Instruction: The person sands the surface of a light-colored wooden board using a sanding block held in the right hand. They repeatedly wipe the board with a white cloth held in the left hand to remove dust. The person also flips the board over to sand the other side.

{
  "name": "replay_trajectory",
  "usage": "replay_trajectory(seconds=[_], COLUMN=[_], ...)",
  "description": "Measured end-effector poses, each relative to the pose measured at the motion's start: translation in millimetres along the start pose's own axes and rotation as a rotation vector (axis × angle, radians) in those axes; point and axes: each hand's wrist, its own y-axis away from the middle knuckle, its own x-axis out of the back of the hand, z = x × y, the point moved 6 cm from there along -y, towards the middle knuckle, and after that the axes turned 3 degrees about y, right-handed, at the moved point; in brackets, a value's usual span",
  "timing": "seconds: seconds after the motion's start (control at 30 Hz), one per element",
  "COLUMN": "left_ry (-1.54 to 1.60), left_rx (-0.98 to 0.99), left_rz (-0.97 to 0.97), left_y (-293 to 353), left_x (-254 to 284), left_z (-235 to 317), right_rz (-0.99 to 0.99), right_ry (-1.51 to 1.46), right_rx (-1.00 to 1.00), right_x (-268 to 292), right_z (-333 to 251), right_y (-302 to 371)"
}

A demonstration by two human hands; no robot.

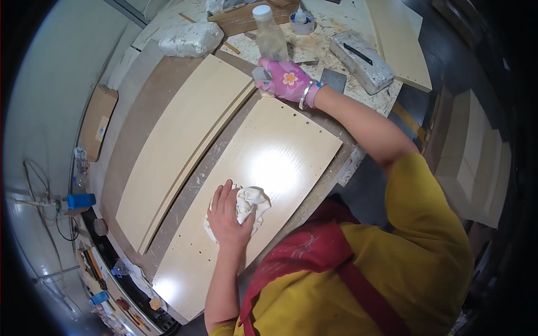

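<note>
A pale wood-coloured panel (246, 157) with small drilled holes near both ends lies flat in front of me. My bare left hand (225, 218) presses a crumpled white cloth (253, 203) onto its middle, fingers lying over the cloth. My right hand (288, 81), in a pink flowered glove, is at the panel's far end. Its fingers are closed around a small greyish piece (260, 74), mostly hidden by the glove, whose kind I cannot make out. Beyond the glove stands a cloudy plastic bottle (271, 42) with a white cap.
Two overlapping panels (179, 140) lie to the left on the brown worktop (131, 129). At the back are a white wrapped bundle (191, 39), a tape roll (302, 23) with a small bottle in it, and a plastic-wrapped packet (361, 60). More boards (468, 151) stand at right.
</note>
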Motion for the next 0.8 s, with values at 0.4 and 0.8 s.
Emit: replay_trajectory(seconds=[0.4,0.8], left_ry=[0.008,0.006], left_rx=[-0.018,-0.012], left_rz=[0.034,0.036], left_y=[0,0], left_x=[-1,1], left_z=[4,5], right_rz=[0.043,0.174], right_ry=[-0.040,-0.079], right_rx=[-0.003,-0.022], right_x=[11,11], right_z=[12,6], right_y=[11,13])
